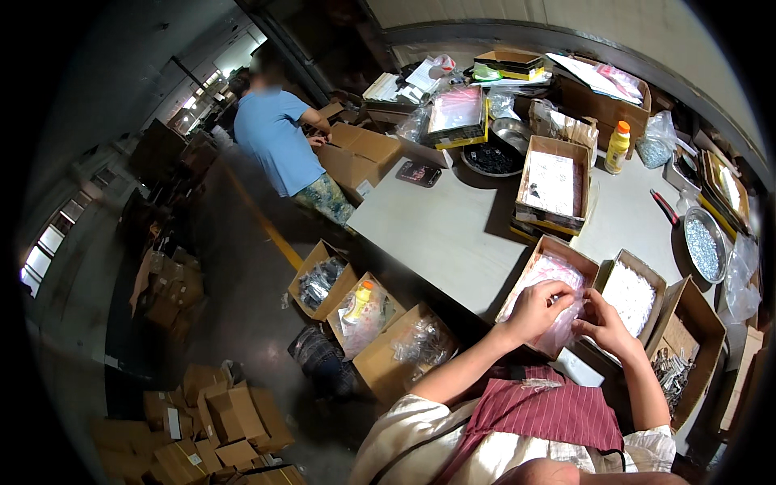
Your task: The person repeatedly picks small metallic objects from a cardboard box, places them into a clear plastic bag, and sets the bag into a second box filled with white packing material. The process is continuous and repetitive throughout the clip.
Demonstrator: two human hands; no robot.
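Observation:
Both hands are at a clear, pinkish plastic bag [559, 330] above an open carton [517, 301] at the table's near edge. My left hand [537, 309] pinches the bag's upper edge on its left side. On the other side, my right hand [605, 323] has its fingers closed on the plastic. More pinkish clear bags [554, 271] lie inside the carton. Just right of it stands a carton of small white pieces [630, 297]. Farther right, another carton [695, 315] holds small metal parts [672, 376]. What the bag contains, I cannot make out.
Stacked boxes [553, 182], a yellow bottle [617, 147], a phone [419, 173], a bowl of black parts [495, 158] and a pan of small bluish pieces [702, 245] are on the table. Cartons [408, 347] stand left of me. A person in blue [279, 137] works beyond.

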